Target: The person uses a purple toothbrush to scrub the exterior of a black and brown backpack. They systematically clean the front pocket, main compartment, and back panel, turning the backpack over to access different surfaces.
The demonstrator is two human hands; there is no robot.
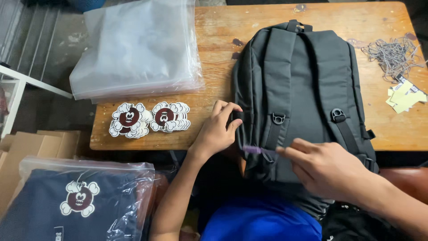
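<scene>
A dark grey backpack point(307, 89) lies strap-side up on the wooden bench point(223, 35), its lower end hanging over the near edge. The left hand point(216, 131) grips the backpack's left side, fingers point(232, 109) clamped on the fabric edge. The right hand point(327, 167) rests on the lower part, its fingers together pinching a small purple strip point(256, 149). Left of the backpack lie two stacks of round skull-like stickers point(149, 119); beyond them, a pile of clear plastic bags point(136, 49). At the far right sit tangled grey strings point(392, 53) and pale paper tags point(405, 96). Near left, a bagged dark garment point(67, 205).
</scene>
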